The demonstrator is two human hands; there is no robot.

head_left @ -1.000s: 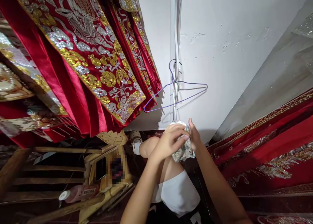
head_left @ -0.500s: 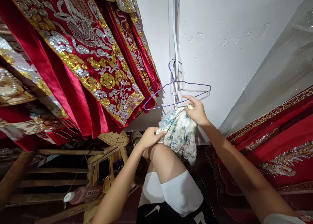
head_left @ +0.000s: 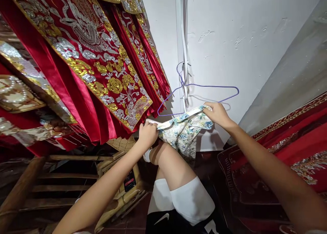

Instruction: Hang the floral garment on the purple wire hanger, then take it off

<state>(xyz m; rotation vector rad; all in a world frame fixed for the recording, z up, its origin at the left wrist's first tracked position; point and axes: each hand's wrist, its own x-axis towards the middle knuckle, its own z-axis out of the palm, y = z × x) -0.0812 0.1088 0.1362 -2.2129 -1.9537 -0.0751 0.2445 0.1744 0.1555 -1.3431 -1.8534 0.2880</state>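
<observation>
A white floral-print garment [head_left: 181, 128] with blue flowers is stretched between my hands, just above my knees. My left hand [head_left: 148, 133] is closed around one end of its band-like edge. At the other end, my right hand [head_left: 217, 114] pinches the same edge. Most of the cloth hangs down in folds, and its lower part fades into shadow behind my leg. Right behind and above it, a purple wire hanger [head_left: 212, 86] hangs from a hook on the wall. The hanger's lower bar is partly hidden by the garment and my right hand.
Red embroidered robes [head_left: 112, 70] hang at the left, close to my left hand. Below them stand a bamboo chair [head_left: 68, 176] and a bamboo stool holding a phone [head_left: 129, 181]. More red beaded fabric [head_left: 301, 138] lies at the right, beside a white wall [head_left: 224, 33].
My hands have moved apart, the left one leftward and the right one rightward, pulling the bunched garment's edge out straight. The hanger's right side appears farther right.
</observation>
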